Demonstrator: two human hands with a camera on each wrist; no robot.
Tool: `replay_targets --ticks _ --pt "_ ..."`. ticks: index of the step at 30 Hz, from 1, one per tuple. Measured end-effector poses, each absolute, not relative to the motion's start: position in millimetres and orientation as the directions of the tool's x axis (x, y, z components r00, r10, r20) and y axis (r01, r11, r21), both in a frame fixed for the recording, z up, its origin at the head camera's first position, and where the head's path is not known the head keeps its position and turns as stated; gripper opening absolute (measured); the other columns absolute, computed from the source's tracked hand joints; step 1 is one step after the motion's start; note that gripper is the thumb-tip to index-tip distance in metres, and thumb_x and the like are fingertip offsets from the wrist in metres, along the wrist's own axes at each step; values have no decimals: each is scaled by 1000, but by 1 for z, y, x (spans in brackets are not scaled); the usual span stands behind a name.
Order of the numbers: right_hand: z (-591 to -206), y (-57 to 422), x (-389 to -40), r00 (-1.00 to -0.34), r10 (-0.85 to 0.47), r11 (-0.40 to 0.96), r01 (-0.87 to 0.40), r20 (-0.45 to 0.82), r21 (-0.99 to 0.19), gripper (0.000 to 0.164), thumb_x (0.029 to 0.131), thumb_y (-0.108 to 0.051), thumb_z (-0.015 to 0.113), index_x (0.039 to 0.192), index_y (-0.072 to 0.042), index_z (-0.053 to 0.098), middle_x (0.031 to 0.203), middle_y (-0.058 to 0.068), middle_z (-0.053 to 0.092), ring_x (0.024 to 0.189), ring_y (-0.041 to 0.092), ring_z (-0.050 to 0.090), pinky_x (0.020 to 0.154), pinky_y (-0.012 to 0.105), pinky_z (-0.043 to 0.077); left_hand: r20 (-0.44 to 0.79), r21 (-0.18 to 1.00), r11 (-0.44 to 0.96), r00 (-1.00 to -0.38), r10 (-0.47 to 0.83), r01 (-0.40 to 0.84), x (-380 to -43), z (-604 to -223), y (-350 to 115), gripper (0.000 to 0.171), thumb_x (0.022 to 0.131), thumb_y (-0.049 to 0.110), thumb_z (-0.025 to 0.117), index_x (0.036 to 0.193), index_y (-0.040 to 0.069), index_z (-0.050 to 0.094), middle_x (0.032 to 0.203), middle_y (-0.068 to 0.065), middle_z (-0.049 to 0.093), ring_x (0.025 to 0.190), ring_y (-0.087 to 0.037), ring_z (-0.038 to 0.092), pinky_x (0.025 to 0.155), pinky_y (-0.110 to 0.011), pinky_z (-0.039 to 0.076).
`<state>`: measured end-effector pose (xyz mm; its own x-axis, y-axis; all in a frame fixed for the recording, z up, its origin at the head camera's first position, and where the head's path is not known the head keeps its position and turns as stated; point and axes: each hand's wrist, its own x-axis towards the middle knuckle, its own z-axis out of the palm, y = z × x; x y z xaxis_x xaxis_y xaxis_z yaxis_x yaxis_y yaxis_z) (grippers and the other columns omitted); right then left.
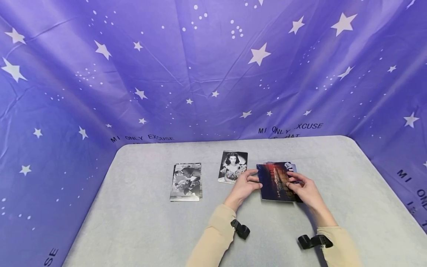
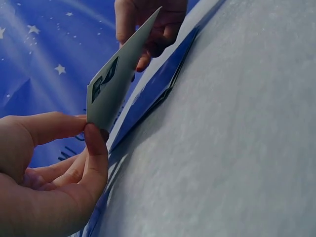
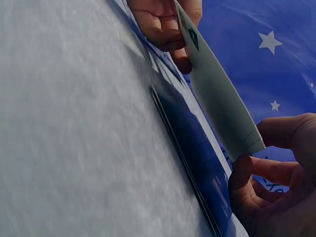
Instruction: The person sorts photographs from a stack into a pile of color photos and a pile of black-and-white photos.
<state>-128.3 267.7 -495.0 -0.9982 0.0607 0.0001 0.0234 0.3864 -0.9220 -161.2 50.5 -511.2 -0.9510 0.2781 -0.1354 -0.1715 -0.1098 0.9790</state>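
Note:
Between my two hands is a dark postcard (image 1: 274, 185) with an orange-lit night scene on its front. My left hand (image 1: 242, 188) pinches its left edge between thumb and fingers. At the opposite edge, my right hand (image 1: 305, 190) pinches it likewise. The pale back of this postcard (image 2: 111, 86) faces the left wrist camera, showing a small dark picture, and it is tilted above the table. Below it lies a pile of glossy cards (image 3: 190, 148), mostly hidden in the head view. Just beyond my left hand lies a black-and-white portrait card (image 1: 230, 168).
Further left is a small pile of black-and-white photo cards (image 1: 186, 183). Everything rests on a grey table (image 1: 140, 230). A purple cloth with white stars (image 1: 213, 66) hangs behind and beside it. Black camera straps (image 1: 241, 228) circle both wrists.

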Motion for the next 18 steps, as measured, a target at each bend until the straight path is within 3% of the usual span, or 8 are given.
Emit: replay_targets --ticks 4,11,18 --pt "-496 273 -128 -998 66 397 32 -6 -917 45 88 4 62 128 17 49 100 20 60 70 1 55 57 17 47 -145 980 -89 -950 278 -176 -162 -512 58 56 74 -16 66 128 -8 54 94 -14 65 82 -21 66 76 -27 55" --pt "-498 280 -130 -996 63 468 -28 65 -883 37 87 7 59 122 18 53 103 29 61 71 -2 54 61 14 46 -140 986 -49 -957 256 -157 -164 -514 70 56 73 -14 69 127 -10 54 83 -5 58 69 -8 59 70 -23 55" --pt "-496 285 -133 -993 93 576 -2 68 -818 36 86 0 62 120 12 59 94 21 64 69 1 51 60 17 42 -156 978 -91 -944 290 -189 -165 -513 77 58 75 -16 65 131 -13 49 84 -13 62 65 -8 59 70 -26 57"
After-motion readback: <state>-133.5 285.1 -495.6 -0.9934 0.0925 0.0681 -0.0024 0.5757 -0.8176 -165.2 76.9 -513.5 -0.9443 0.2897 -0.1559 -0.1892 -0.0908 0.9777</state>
